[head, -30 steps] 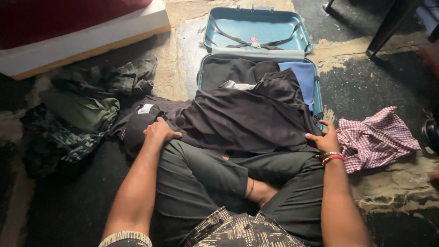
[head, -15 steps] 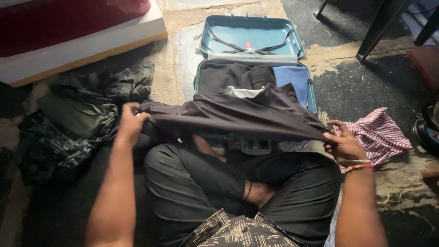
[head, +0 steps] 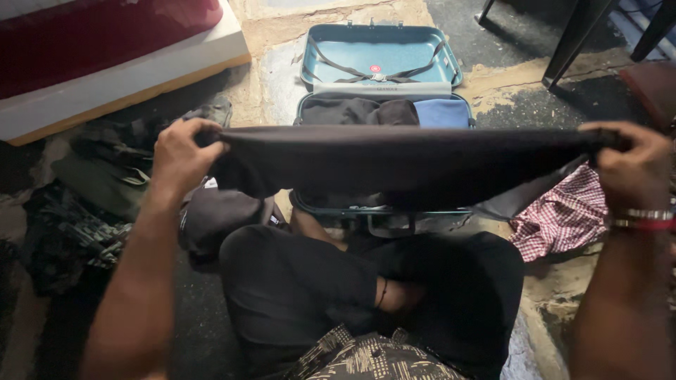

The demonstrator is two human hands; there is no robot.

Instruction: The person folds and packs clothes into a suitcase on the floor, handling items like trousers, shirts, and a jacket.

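I sit cross-legged on the floor and hold a dark garment (head: 401, 165) stretched out flat in the air in front of me. My left hand (head: 182, 156) grips its left end and my right hand (head: 627, 163), with red and white bangles on the wrist, grips its right end. Behind the garment lies an open teal suitcase (head: 380, 60) with dark and blue folded clothes (head: 440, 112) in its lower half. The garment hides the suitcase's near part.
A red-and-white checked cloth (head: 563, 214) lies on the floor at the right. A heap of dark and green clothes (head: 91, 190) lies at the left. A mattress with a red cover (head: 105, 49) is at the back left, and chair legs (head: 570, 42) at the back right.
Both hands took hold of the dark garment's ends, lifted it off my lap and spread apart, stretching it taut at chest height. The view tilted up a little.
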